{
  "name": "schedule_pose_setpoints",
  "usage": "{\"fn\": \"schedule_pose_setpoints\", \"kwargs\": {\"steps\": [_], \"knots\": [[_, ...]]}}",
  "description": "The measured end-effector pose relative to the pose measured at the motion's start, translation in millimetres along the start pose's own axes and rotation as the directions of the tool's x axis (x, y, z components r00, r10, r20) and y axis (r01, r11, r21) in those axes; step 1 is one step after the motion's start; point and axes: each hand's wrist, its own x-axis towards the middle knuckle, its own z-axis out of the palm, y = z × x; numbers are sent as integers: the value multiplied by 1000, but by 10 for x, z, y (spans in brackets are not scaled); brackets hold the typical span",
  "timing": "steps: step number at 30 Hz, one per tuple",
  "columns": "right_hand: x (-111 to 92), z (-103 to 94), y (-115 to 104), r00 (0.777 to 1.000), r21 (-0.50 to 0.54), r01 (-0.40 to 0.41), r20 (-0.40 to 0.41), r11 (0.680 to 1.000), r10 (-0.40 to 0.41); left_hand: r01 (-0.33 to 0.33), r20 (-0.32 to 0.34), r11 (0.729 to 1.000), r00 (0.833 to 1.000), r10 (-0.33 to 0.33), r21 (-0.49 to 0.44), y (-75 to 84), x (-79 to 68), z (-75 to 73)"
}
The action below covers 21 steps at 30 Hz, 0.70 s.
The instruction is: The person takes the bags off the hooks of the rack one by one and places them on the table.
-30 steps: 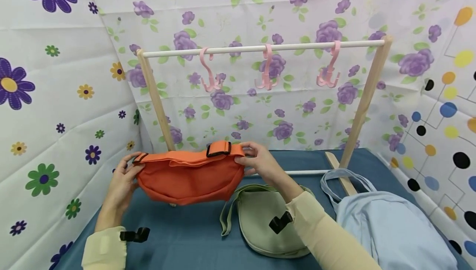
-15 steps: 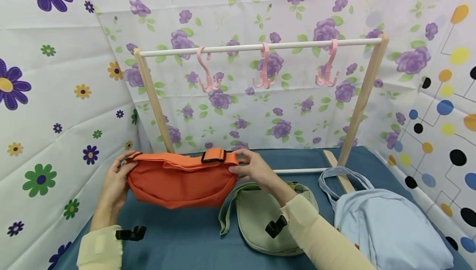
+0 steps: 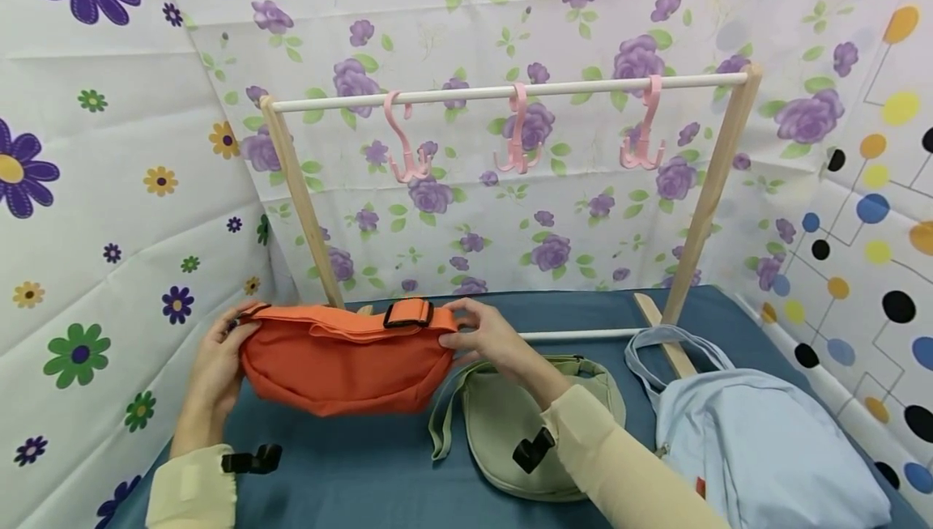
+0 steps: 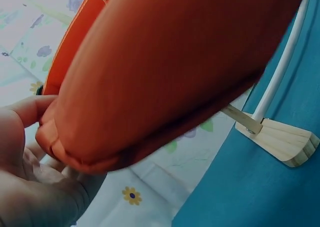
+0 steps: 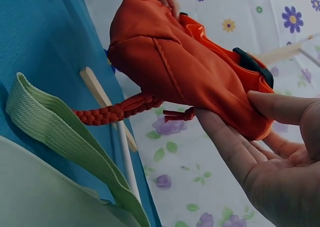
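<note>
An orange waist bag (image 3: pixel 342 363) is held up above the blue cloth, stretched level between both hands. My left hand (image 3: pixel 219 359) pinches its left end, thumb in front. At the right end, my right hand (image 3: pixel 484 339) grips the bag near the black strap buckle (image 3: pixel 408 313). In the right wrist view, thumb and fingers close on the corner of the orange bag (image 5: pixel 165 52), and a braided red cord (image 5: pixel 102 114) hangs from it. The left wrist view shows the bag's broad side (image 4: pixel 150 82) with the left hand (image 4: pixel 35 172) at its end.
Behind stands a wooden rack whose white rod (image 3: pixel 452 95) carries three pink hooks (image 3: pixel 517 132). A sage green bag (image 3: pixel 525 432) lies on the blue cloth (image 3: pixel 328 472) under the right forearm. To the right lies a light blue backpack (image 3: pixel 773 440).
Both hands have lowered the orange bag slightly and shifted it a little to the left. The view has also shifted slightly. The grip at both ends stays the same.
</note>
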Motion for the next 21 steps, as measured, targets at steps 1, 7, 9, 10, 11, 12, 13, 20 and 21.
{"fn": "schedule_pose_setpoints", "kwargs": {"steps": [1,7,9,10,11,12,13,20,21], "knots": [[0,10,8,1000,1,-3,5,1000,3,12,-16,1000,1000,-12,8,-8,-1,-1],[9,60,73,999,-2,-16,29,1000,16,76,-92,996,993,-71,54,-56,-13,-6],[12,73,94,999,-2,-24,27,1000,24,86,-100,994,992,-79,65,-62,-22,-12],[12,80,100,999,-1,-28,24,1000,28,89,-103,993,991,-82,73,-63,-27,-16],[13,86,109,999,1,-32,23,999,32,90,-101,993,991,-82,77,-64,-32,-22],[15,91,116,999,4,-35,22,999,35,90,-98,992,992,-81,83,-66,-37,-27],[18,97,124,999,4,-38,21,999,38,88,-95,992,992,-80,87,-68,-43,-34],[36,138,183,998,-37,-59,35,998,60,103,-84,985,992,-92,136,-115,-87,-103],[38,143,193,997,-39,-63,35,997,64,114,-88,983,991,-102,145,-124,-90,-112]]}}
